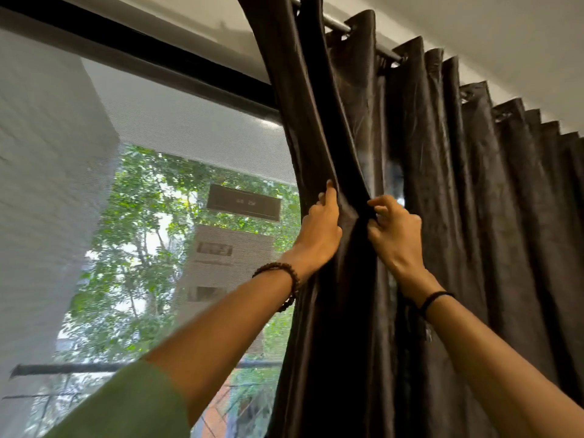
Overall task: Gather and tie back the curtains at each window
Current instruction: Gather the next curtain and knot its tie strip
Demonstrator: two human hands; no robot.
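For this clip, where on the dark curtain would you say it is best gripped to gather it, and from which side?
Probably at the bunched leading folds of the dark curtain, where the left hand and right hand already pinch it. The cloth narrows there into a bundle that a hand can close around. Come from the window side, sweeping toward the pleats still spread along the rod.
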